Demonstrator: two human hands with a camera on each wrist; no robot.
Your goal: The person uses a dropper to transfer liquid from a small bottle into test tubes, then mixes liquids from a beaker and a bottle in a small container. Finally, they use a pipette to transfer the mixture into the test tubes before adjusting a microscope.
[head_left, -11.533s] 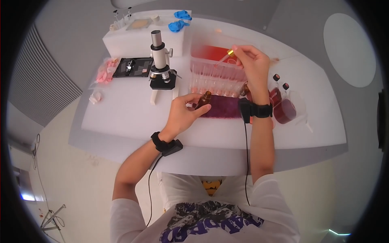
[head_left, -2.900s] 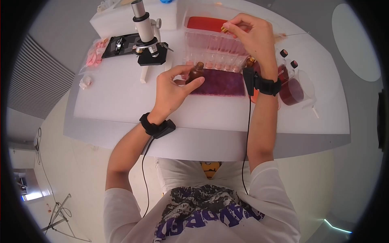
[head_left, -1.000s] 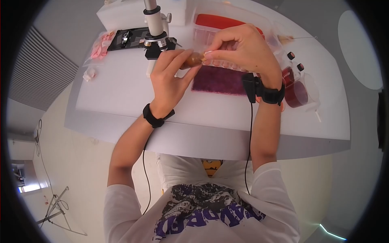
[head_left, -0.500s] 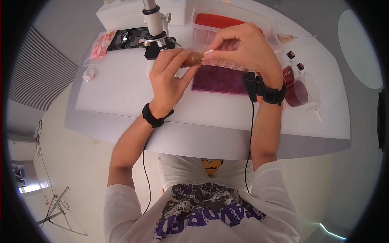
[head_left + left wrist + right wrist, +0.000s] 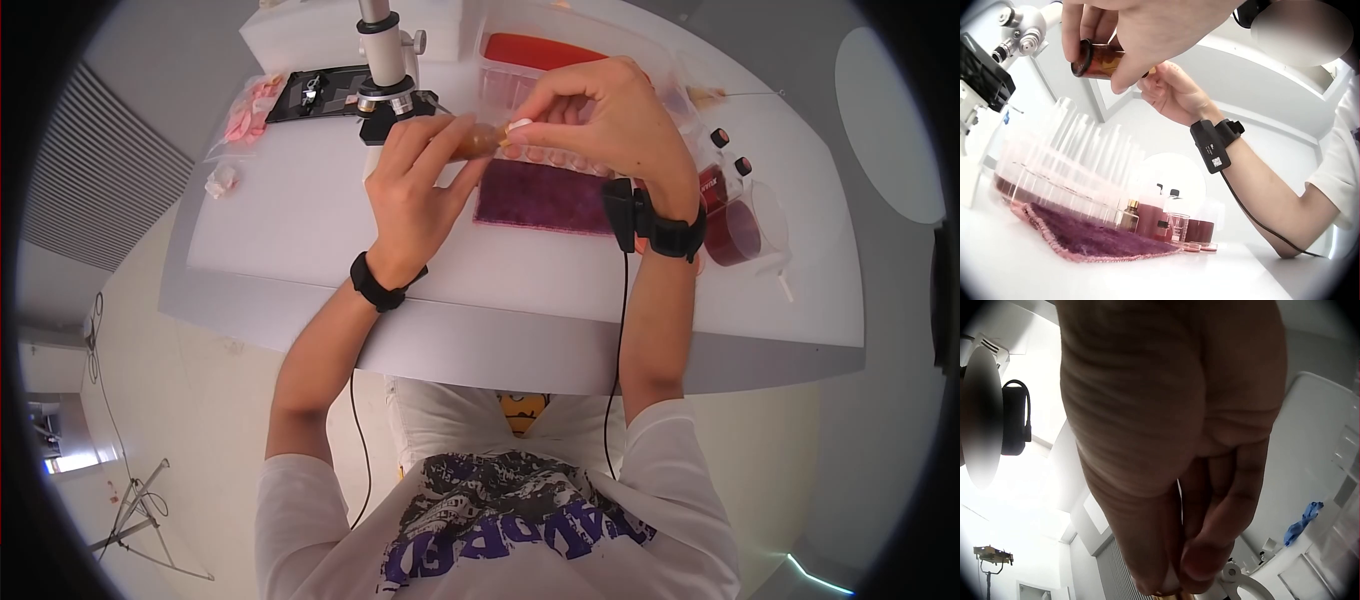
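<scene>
My left hand holds a small amber glass dropper bottle raised off the table and tipped nearly onto its side, mouth toward the right. In the left wrist view, the fingers and thumb wrap the bottle and its base faces left. My right hand pinches the dropper cap, with a white bulb and gold collar, at the bottle's mouth. The glass pipette is out of sight. Below both hands lies a purple cloth; clear test tubes stand in a rack behind it.
A microscope stands close behind my left hand. Behind my right hand is a clear tub of red liquid. Dark-capped bottles and a beaker of dark red liquid stand at the right, another gold-capped amber bottle by the rack.
Earlier the right hand held the dropper over the test tubes, with the bottle upright and uncapped. It has since moved left to the bottle, which is now raised and tipped. The last second shows little change.
</scene>
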